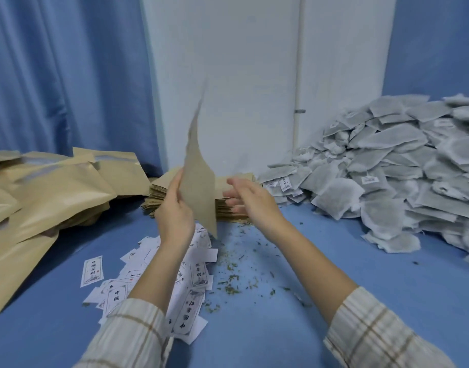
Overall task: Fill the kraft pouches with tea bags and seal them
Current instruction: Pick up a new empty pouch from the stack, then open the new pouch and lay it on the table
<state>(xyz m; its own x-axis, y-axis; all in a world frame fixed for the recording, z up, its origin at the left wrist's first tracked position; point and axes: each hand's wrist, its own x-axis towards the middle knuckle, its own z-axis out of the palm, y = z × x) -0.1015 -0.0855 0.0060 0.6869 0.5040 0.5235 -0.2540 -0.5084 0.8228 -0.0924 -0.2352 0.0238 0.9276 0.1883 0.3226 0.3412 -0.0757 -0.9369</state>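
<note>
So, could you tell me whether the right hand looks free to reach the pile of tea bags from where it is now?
Probably yes. The right hand is open and empty, the tea bags lie heaped on its own side, and only bare blue table lies between. The left hand alone holds the kraft pouch.

A blue curtain [63, 75] hangs in folds across the left side, reaching down behind the table [294, 301]. Beside it stands a plain white wall [220, 75], with a thin white pipe [298, 62] running up it, held by a small clip low down. To the right the wall is blue [437, 43]. The table is covered in smooth blue. The light is soft and even.
</note>
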